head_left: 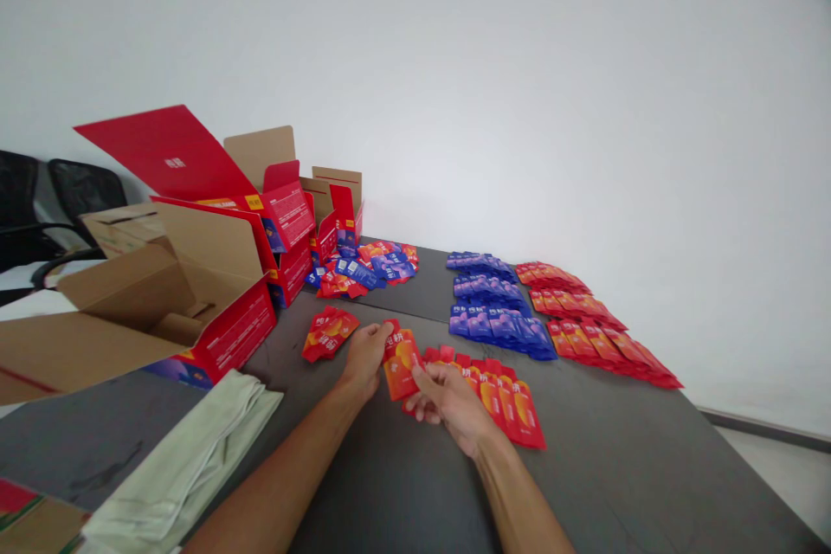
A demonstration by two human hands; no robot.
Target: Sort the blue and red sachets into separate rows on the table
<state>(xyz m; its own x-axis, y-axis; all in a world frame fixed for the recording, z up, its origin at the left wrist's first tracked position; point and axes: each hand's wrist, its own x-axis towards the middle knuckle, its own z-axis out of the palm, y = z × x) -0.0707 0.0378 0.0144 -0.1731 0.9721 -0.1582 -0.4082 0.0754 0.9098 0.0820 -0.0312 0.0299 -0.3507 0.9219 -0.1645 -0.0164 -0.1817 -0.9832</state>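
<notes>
My left hand [364, 357] and my right hand [447, 401] both hold one red-orange sachet [401, 363] just above the dark table [603, 467]. The left grips its upper left edge, the right its lower right edge. To the right of the held sachet lies an overlapping row of red sachets [510, 402], partly under my right hand. A small stack of red sachets [329, 332] lies to the left of my left hand.
Rows of blue sachets [493, 312] and red sachets [594, 325] lie at the far right. A mixed heap of sachets [363, 268] sits by open red cardboard boxes [221, 294] at left. Folded pale green cloth [195, 459] lies near left. Black chairs [58, 208] stand beyond.
</notes>
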